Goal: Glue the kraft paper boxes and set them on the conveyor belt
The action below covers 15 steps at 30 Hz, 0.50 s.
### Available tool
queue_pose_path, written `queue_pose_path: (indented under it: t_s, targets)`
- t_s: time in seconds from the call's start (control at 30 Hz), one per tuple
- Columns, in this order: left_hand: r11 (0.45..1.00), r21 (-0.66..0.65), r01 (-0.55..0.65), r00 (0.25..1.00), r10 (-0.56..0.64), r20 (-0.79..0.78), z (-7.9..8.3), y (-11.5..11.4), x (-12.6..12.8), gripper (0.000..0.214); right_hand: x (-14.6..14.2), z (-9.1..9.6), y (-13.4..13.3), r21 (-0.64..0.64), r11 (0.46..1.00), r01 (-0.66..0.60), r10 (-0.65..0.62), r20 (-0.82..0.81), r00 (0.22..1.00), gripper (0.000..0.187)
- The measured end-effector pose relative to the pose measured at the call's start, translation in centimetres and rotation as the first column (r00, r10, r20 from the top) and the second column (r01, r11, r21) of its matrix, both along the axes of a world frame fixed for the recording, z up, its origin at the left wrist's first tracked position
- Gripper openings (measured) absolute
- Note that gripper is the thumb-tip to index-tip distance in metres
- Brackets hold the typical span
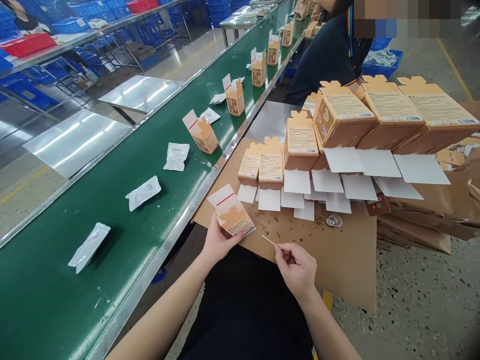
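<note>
My left hand [219, 242] grips a small cardboard box [235, 220] by its lower sides, over the near left corner of the cardboard-covered table. The box's white flap with a red stripe stands up at the far side. Between the fingertips of my right hand [297, 265] is a cotton swab [268, 240], its tip pointing left toward the box but apart from it. A small clear round dish [333, 220] sits farther right on the brown cardboard sheet [348, 260], beside dark stains.
Stacked boxes [345, 115] with white flaps hanging forward cover the table's back. Left runs a green conveyor belt [123, 240] carrying silver pouches [143, 193] and open upright boxes [202, 134]. A co-worker [322, 60] sits beyond the stack. Brown paper [416, 220] lies at right.
</note>
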<state>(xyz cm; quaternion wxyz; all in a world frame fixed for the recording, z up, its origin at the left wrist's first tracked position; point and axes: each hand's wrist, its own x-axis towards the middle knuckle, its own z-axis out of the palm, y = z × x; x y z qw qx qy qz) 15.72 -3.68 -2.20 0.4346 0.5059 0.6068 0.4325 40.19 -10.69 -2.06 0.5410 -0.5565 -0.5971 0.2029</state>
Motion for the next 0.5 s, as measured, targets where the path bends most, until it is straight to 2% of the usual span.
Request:
queue_pose_path:
  t_s: [0.13,0.23,0.4,0.5]
  targets:
    - [0.999,0.029,-0.018,0.979,0.024,-0.203,-0.4,-1.1,0.5,0.077,1.2,0.4,-1.9,-0.024,0.999,0.024,-0.025,-0.034,0.999,0.021]
    - [0.999,0.044,-0.003,0.957,0.015,-0.288,-0.8,-1.3,0.9,0.071,1.5,0.5,-2.5,-0.030,0.999,0.030,-0.031,-0.047,0.998,0.022]
    - [0.998,0.067,0.004,0.953,0.017,-0.302,-1.0,-1.2,0.9,0.069,0.8,0.6,-2.5,-0.026,1.000,0.000,-0.001,-0.047,0.999,0.026]
    - [0.987,0.111,-0.113,0.955,0.139,-0.262,-0.8,-0.3,-1.6,0.077,0.8,0.9,-2.6,-0.020,1.000,0.001,-0.002,-0.054,0.999,0.026]
